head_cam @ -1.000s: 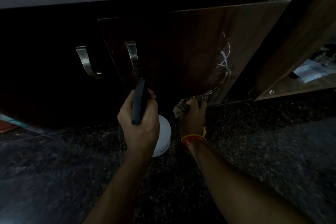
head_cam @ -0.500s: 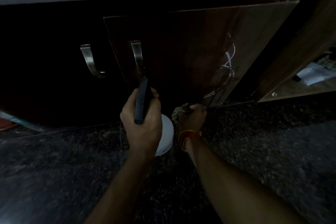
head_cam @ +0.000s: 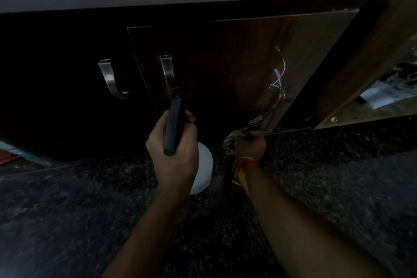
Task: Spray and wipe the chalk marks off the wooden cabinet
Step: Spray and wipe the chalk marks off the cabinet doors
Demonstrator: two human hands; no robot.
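Observation:
A dark wooden cabinet door (head_cam: 225, 70) faces me, with white chalk marks (head_cam: 278, 77) near its right edge, smeared lower down. My left hand (head_cam: 174, 153) grips a spray bottle with a dark head (head_cam: 173, 126) and a white body (head_cam: 204, 165), held upright in front of the door's lower left part. My right hand (head_cam: 249, 144) is closed on a patterned cloth (head_cam: 232, 139) at the door's bottom right corner, just below the chalk marks. Coloured threads circle that wrist.
Two curved metal handles (head_cam: 110, 79) (head_cam: 168, 72) sit on the cabinet fronts at left. To the right stands an open lighter wooden compartment (head_cam: 361, 115) with papers inside. The floor (head_cam: 338, 187) is dark speckled stone. A red and teal object (head_cam: 6, 153) lies at the far left.
My right hand with the cloth has slid down the door, from beside the lowest chalk marks to the door's bottom corner. The left hand keeps the spray bottle in place.

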